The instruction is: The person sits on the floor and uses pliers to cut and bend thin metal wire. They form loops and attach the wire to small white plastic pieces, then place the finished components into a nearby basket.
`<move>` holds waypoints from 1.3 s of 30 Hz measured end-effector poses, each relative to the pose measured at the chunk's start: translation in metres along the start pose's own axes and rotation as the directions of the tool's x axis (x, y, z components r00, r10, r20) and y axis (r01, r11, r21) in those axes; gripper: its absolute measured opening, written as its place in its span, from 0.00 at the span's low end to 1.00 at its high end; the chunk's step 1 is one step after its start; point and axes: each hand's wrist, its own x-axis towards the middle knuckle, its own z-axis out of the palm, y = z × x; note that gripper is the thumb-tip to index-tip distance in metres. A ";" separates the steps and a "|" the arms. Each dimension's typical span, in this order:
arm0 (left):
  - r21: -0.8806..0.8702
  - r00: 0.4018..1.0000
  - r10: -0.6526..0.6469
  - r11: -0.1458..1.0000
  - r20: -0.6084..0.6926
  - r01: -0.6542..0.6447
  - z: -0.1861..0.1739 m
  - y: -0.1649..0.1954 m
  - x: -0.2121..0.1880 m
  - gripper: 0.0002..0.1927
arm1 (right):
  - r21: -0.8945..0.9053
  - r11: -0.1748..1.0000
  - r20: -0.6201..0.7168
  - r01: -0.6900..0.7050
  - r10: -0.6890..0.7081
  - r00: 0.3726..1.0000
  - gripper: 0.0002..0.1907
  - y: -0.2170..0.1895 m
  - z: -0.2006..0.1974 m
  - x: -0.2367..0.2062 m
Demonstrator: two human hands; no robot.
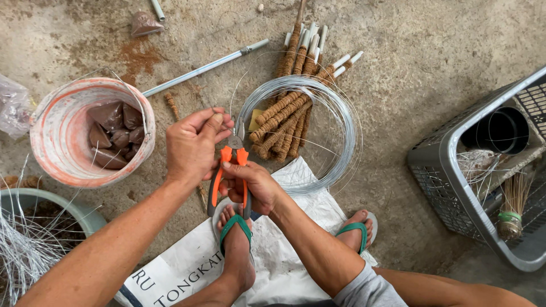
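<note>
Item: pliers with orange handles, gripped by our right hand just before the coil of thin steel wire; our left hand is pinched at the plier head, seemingly on a wire strand too fine to confirm. We judge the wire light, springy and sharp-ended, best held close to the cut, the pliers rigid and taken by their handles. Left of the coil a bucket crowds us; right of it, bare floor reaches a grey basket.

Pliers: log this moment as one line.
right hand: grips orange-handled pliers | left hand: pinches wire at pliers' head | wire coil: on floor ahead | bucket: left
</note>
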 end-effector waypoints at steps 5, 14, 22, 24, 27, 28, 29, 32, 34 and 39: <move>-0.083 0.998 -0.064 0.995 0.003 0.064 -0.004 0.002 0.003 0.11 | -0.036 0.999 -0.006 0.006 -0.006 1.000 0.20 0.000 -0.001 -0.002; -0.260 0.993 -0.121 0.958 0.003 0.117 -0.007 -0.004 0.005 0.10 | -0.088 0.995 -0.103 0.046 -0.055 0.993 0.18 0.010 0.003 0.003; -0.372 0.985 -0.170 0.912 0.038 0.172 -0.011 -0.010 0.005 0.08 | -0.134 0.990 -0.177 0.045 -0.069 0.982 0.18 0.016 0.005 0.005; -0.376 0.985 -0.169 0.910 0.045 0.173 -0.012 -0.011 0.006 0.08 | -0.154 0.987 -0.202 0.047 -0.078 0.976 0.17 0.018 0.006 0.006; -0.376 0.984 -0.170 0.910 0.051 0.177 -0.013 -0.012 0.005 0.08 | -0.148 0.987 -0.215 0.066 -0.097 0.972 0.17 0.021 0.007 0.006; -0.378 0.984 -0.170 0.909 0.054 0.178 -0.013 -0.012 0.005 0.08 | -0.140 0.987 -0.214 0.075 -0.104 0.971 0.17 0.021 0.008 0.006; -0.380 0.984 -0.167 0.908 0.059 0.177 -0.013 -0.012 0.005 0.08 | -0.147 0.987 -0.221 0.071 -0.102 0.970 0.17 0.022 0.008 0.006; -0.349 0.984 -0.169 0.920 0.055 0.177 -0.013 -0.012 0.004 0.08 | -0.169 0.983 -0.245 0.064 -0.105 0.964 0.17 0.023 0.008 0.006; -0.371 0.987 -0.147 0.914 0.071 0.163 -0.013 -0.013 0.003 0.08 | -0.198 0.978 -0.257 0.062 -0.113 0.960 0.16 0.023 0.008 0.006; -0.423 0.989 -0.115 0.894 0.097 0.146 -0.013 -0.015 0.001 0.08 | -0.239 0.968 -0.309 0.079 -0.153 0.939 0.15 0.024 0.010 0.007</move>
